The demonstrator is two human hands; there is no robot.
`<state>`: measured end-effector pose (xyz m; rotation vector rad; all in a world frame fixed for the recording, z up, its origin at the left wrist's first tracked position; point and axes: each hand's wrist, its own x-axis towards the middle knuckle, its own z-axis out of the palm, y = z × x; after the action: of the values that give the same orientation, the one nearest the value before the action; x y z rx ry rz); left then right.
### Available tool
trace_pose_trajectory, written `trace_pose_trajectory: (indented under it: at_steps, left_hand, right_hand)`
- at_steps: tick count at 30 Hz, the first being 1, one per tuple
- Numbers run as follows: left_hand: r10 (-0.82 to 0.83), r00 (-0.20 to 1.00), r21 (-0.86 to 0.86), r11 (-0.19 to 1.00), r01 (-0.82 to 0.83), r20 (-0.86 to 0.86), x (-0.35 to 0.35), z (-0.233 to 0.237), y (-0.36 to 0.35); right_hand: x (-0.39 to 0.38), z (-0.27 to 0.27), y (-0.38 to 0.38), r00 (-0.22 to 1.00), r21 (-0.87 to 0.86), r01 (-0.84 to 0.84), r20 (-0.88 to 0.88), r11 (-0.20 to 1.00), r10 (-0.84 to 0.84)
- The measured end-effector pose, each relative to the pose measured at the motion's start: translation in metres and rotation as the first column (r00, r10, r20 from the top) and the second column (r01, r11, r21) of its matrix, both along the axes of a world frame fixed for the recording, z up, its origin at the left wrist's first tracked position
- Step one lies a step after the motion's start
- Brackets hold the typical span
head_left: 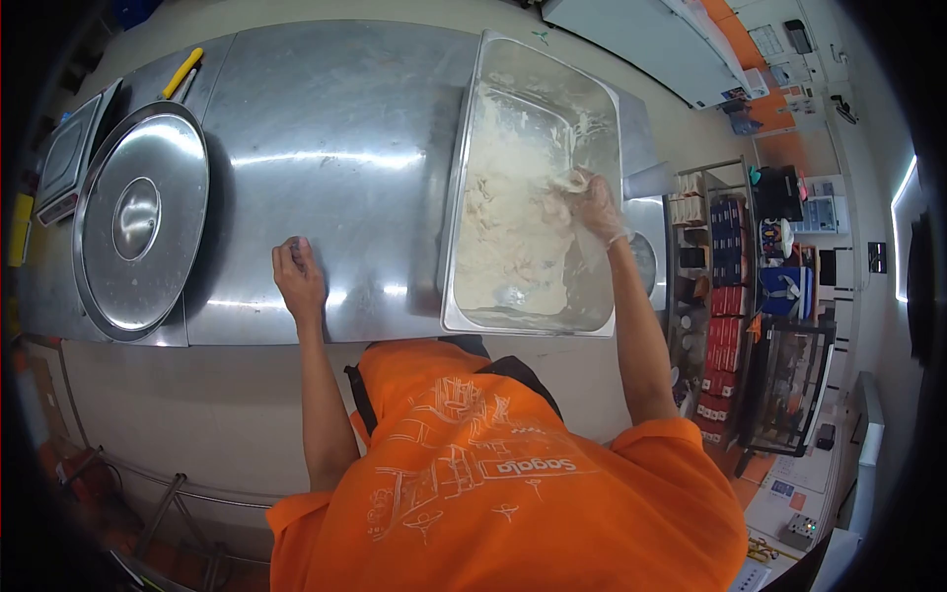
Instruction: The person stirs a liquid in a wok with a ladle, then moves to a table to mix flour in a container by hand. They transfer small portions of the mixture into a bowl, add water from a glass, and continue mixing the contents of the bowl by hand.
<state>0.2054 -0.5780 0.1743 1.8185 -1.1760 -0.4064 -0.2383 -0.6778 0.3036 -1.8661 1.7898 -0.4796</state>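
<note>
The right hand [595, 207], in a thin clear glove, reaches into the deep rectangular steel tray [531, 329] at the right of the brushed steel surface [335, 118], its fingers [580, 184] closed on a clump of the pale sticky dough [503, 232] that is spread over the tray's floor and smeared up its walls. The left hand [299, 276] lies bare on the surface, well apart from the tray, holding nothing, its fingers [294, 247] side by side and pressed down on the metal. Further left sit a large round steel lid [143, 222], a grey weighing scale [64, 158] and a yellow-handled tool [182, 72].
</note>
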Motion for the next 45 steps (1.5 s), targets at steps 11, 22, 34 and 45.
trace_pose_trajectory:
  at_steps: [11,22,34,45]
  left_hand:
    - [-0.002,0.999,0.009,1.0,0.002,0.037,-0.001,0.001,0.001]
    - [0.032,0.999,0.024,0.999,-0.032,0.034,-0.002,0.001,0.0]
    - [0.055,0.998,0.018,0.998,-0.055,-0.022,-0.001,0.005,0.001]
    - [0.058,0.998,-0.007,0.998,-0.058,0.024,0.001,-0.003,-0.001]
  right_hand:
    - [0.043,0.038,0.03,0.837,0.253,0.103,0.501,0.962,-0.221]
    - [0.047,0.025,0.018,0.843,0.23,-0.056,0.532,0.972,-0.078]
    - [0.097,-0.103,0.001,0.665,-0.092,-0.562,-0.642,0.822,0.382]
    - [0.074,-0.039,0.032,0.88,0.085,0.094,0.459,0.992,-0.123]
